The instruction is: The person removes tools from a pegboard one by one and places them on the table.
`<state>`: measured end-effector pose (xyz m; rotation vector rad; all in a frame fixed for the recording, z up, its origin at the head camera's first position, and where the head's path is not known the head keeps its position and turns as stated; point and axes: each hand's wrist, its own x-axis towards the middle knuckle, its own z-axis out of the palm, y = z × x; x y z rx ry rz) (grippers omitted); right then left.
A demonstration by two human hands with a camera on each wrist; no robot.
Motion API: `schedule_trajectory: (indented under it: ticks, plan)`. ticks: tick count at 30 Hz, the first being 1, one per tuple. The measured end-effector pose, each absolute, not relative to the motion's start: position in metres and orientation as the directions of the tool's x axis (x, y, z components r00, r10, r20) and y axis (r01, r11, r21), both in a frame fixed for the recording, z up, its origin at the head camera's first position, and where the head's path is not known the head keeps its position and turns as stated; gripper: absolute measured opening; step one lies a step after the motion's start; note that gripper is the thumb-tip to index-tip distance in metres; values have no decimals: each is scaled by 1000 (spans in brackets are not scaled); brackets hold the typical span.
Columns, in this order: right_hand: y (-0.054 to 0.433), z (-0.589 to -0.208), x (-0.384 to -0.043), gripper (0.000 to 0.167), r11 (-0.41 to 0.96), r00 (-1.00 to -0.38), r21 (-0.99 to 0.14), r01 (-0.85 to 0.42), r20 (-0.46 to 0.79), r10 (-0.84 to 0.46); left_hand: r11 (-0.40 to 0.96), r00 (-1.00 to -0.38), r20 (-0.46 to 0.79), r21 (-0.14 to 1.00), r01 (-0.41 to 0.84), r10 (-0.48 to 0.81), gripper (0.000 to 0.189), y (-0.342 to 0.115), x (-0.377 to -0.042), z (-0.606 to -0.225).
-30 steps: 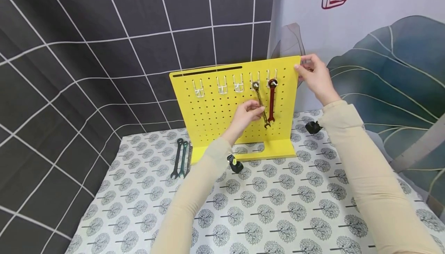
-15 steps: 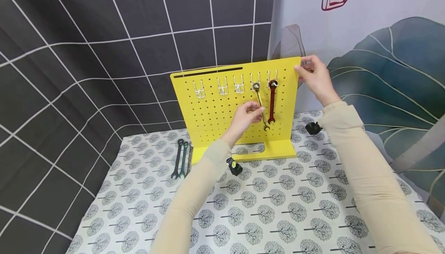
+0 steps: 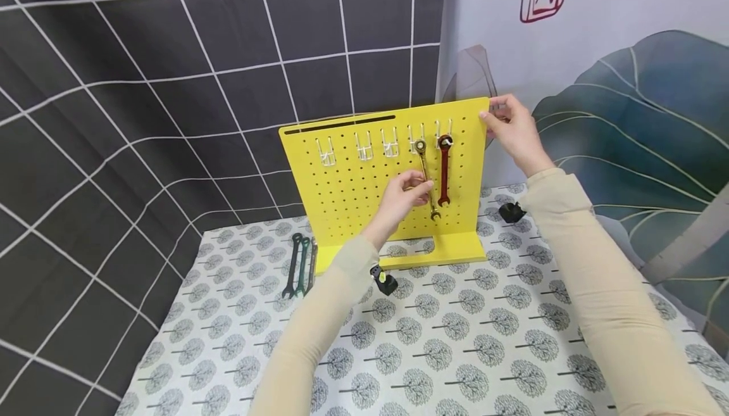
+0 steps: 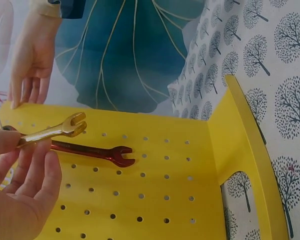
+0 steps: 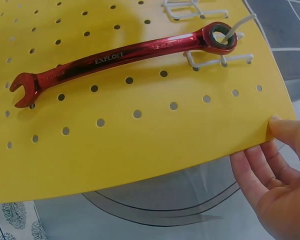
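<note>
My left hand [image 3: 400,204] pinches a gold combination wrench [image 4: 52,132] by its shank, between thumb and fingers. The open end of this wrench points down, while its ring end overlaps a white hook [image 3: 412,144] in the head view. Beside it a red combination wrench [image 5: 115,57] hangs with its ring over the rightmost hook [image 5: 222,60]. At the upper right corner of the yellow pegboard [image 3: 364,194], my right hand [image 3: 512,131] grips the edge, thumb on the front and fingers behind, as the right wrist view shows.
Several wrenches, a black one [image 3: 292,267] and a green one [image 3: 303,267] among them, lie left of the pegboard's base on the tree-patterned cloth [image 3: 433,352]. More white hooks [image 3: 364,147] line the board's upper part. A dark tiled-pattern curtain [image 3: 228,99] stands behind and left.
The head view has shifted slightly. The gold wrench's lower end has moved down a little with my left hand still pinching it. My right hand keeps its grip on the board's corner.
</note>
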<state>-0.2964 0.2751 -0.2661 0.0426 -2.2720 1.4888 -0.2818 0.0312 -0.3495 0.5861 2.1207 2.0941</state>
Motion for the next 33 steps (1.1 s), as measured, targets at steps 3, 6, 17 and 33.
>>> schedule_trajectory:
  ticks: [3,6,17,33]
  plan:
    - [274,-266,-297,39,429,-913,-869,-247,356,197,-37,-920,195,980,194,340,22,29,-281,-350]
    - [274,-265,-297,40,434,-915,-868,-243,353,193,-43,-918,201,979,198,343,23,27,-279,-349]
    - [274,-262,-301,39,437,-917,-865,-247,354,184,-31,-900,242,968,248,362,25,20,-270,-335]
    - [277,-268,-300,37,402,-911,-874,-272,368,185,-19,-856,328,937,350,399,28,-8,-251,-306]
